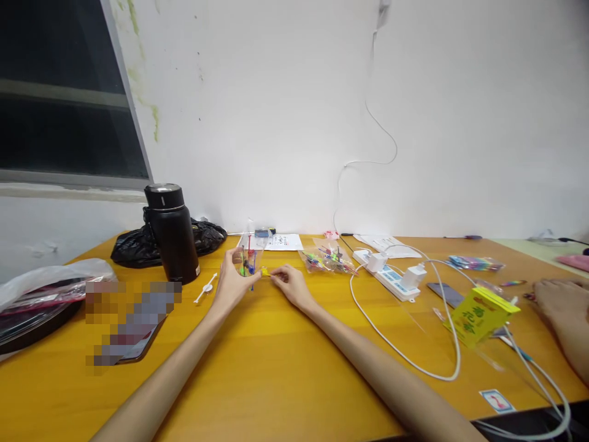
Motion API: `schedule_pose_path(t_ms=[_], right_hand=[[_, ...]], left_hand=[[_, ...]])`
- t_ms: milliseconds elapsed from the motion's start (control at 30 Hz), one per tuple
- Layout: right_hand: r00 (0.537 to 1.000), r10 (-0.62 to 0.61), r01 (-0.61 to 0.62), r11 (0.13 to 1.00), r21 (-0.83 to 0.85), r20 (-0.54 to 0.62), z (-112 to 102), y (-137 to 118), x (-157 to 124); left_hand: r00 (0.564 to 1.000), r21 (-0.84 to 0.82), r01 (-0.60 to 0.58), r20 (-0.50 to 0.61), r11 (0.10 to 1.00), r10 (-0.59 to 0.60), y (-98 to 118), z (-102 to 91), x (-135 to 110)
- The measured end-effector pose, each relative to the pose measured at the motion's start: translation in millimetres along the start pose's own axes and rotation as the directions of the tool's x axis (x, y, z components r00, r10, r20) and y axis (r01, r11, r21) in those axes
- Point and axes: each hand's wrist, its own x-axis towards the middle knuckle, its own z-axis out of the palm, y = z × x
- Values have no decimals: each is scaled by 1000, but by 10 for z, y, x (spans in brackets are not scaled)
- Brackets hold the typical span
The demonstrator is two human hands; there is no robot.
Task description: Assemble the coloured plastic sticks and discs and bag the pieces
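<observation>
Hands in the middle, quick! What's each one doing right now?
Left hand: closed, holding a clear bag of colourful pieces.
Right hand: at a small yellow piece; can't tell if it's gripping.

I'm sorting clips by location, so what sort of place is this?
Probably a shared indoor worktable: a power strip with plugged-in chargers, a black flask and another person's hand near the right edge suggest it.

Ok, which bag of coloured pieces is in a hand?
The bag held in the left hand; the other bags lie on the table, to the right of the right hand.
</observation>
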Motion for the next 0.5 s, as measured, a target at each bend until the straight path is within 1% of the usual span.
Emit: schedule_pose_path(t_ms=[133, 233, 333, 400, 500], right_hand=[[990, 53, -45, 997, 67, -129, -364, 167, -103], [972, 88, -62, 991, 120, -219, -555, 186, -111], [958, 62, -29, 993, 118, -280, -675, 88, -101], [943, 30, -2, 996, 85, -332, -736, -15, -105], [909, -32, 35, 999, 0, -416, -819, -162, -128]], left_hand=[[1000, 42, -8, 23, 999, 7, 10, 26, -45], [990, 132, -108, 104, 985, 94, -6, 52, -107], [967, 194, -210, 187, 958, 174, -29, 73, -163], [958, 212, -235, 213, 948, 190, -47, 79, -179], [955, 230, -249, 219, 941, 199, -70, 73, -176]])
